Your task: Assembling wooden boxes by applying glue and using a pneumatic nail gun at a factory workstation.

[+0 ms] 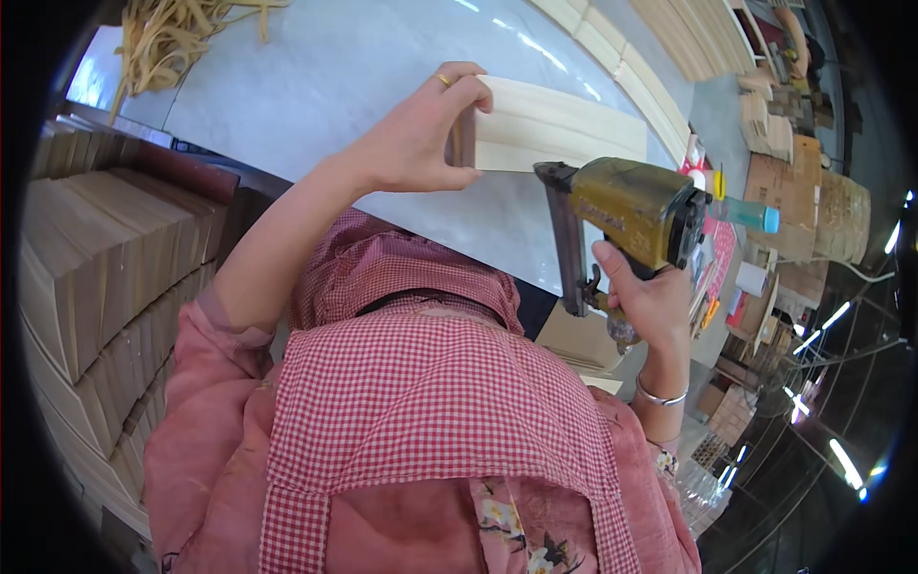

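Observation:
My left hand (411, 139) grips one end of a pale wooden piece (564, 124), with the thumb on its near side and the fingers over its far side. A darker end face (463, 139) of the piece shows between thumb and fingers. My right hand (655, 301) is wrapped round the handle of a worn yellow and black pneumatic nail gun (626, 206). The tool's nose lies close to the near edge of the wooden piece; whether they touch, I cannot tell.
The pale worktable (316, 86) carries a heap of tan strips (167, 48) at the far left and long wooden strips (631, 77) along its far right. Stacked boards (105, 258) rise at my left. A blue-capped bottle (751, 214) stands beyond the nail gun, near cardboard boxes (789, 182).

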A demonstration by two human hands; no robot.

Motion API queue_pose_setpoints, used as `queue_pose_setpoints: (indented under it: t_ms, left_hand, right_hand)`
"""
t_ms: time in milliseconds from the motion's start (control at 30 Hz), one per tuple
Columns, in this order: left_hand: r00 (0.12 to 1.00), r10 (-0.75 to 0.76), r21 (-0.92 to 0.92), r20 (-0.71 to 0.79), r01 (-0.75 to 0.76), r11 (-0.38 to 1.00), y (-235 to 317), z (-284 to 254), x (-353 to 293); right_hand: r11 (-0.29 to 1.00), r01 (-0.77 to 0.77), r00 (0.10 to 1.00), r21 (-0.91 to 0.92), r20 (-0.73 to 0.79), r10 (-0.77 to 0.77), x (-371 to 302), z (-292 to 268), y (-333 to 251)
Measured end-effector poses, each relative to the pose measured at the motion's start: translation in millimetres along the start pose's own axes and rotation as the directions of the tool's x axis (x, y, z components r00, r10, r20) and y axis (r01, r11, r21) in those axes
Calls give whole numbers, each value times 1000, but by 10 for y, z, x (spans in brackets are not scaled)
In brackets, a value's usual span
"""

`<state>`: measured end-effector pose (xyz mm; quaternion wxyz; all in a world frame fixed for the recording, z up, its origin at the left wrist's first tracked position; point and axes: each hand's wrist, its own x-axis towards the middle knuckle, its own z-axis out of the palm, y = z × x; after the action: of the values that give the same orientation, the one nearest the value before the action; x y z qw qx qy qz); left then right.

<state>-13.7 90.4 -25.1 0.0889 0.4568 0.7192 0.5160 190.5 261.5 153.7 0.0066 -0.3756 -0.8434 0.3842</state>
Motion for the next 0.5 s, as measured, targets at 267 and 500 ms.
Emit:
queue_pose_setpoints:
  t_ms: [267, 500]
  left_hand:
    - [996, 59, -22, -61, -61, 998, -54, 76, 29]
    - [999, 0, -77, -38, -3, 997, -51, 93, 4]
  right_hand:
    - [999, -32, 994, 22, 101, 30, -71, 251, -150]
    - [988, -146, 985, 41, 95, 141, -125, 316, -230]
